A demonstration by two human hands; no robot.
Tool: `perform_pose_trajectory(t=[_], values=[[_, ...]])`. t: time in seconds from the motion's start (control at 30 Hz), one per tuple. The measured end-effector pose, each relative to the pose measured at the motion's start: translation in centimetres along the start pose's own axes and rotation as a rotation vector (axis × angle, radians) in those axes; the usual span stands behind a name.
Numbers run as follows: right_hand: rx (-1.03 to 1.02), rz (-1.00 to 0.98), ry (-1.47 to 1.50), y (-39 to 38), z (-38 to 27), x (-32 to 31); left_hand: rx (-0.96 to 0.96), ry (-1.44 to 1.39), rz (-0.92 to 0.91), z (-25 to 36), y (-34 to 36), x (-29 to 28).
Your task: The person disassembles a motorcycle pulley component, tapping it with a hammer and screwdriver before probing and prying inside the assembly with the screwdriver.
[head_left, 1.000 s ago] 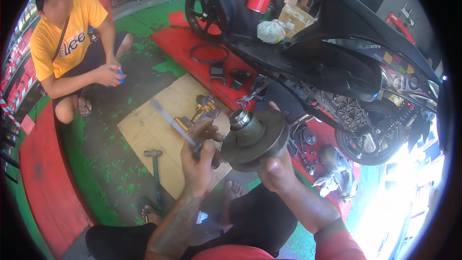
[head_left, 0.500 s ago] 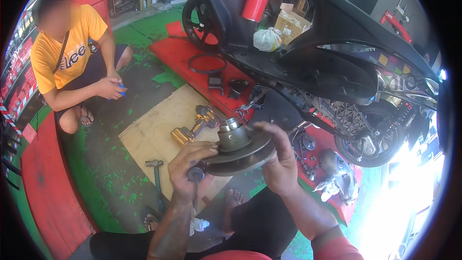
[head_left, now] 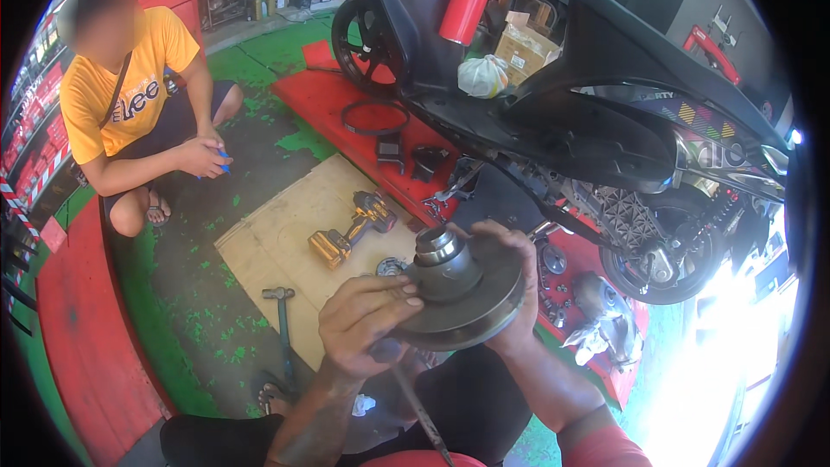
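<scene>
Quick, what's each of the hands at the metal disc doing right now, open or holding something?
Left hand: closed around a tool, fingers also on the disc.
Right hand: holding the disc's right side.

- Pulley [head_left: 467, 298]: between left fingers [head_left: 370, 287] and right fingers [head_left: 512, 238].
- Shafted tool [head_left: 418, 406]: just below the left fingers.
- Drill [head_left: 354, 232]: beyond the left fingers, on cardboard [head_left: 264, 238].
- Hammer [head_left: 283, 329]: left of the left fingers.
- Scooter [head_left: 596, 125]: beyond and right of the right fingers.
</scene>
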State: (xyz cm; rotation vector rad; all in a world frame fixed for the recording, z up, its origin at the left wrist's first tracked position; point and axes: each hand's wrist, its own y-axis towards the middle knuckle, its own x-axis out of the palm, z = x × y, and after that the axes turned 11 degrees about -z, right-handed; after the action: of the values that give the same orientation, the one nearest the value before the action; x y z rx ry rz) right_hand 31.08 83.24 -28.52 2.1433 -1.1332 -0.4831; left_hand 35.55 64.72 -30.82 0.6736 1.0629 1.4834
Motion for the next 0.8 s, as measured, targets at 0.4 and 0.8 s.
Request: perform_pose_trajectory(t=[0.4, 0.8], values=[[0.453, 0.117, 0.773, 0.3, -1.8, 2.4, -0.079, 0.156, 0.013, 0.8, 0.7, 0.1], [0.483, 0.071, 0.807, -0.4, -0.8, 1.1, -0.13, -0.036, -0.131, 0.9, 2.1, -0.6]])
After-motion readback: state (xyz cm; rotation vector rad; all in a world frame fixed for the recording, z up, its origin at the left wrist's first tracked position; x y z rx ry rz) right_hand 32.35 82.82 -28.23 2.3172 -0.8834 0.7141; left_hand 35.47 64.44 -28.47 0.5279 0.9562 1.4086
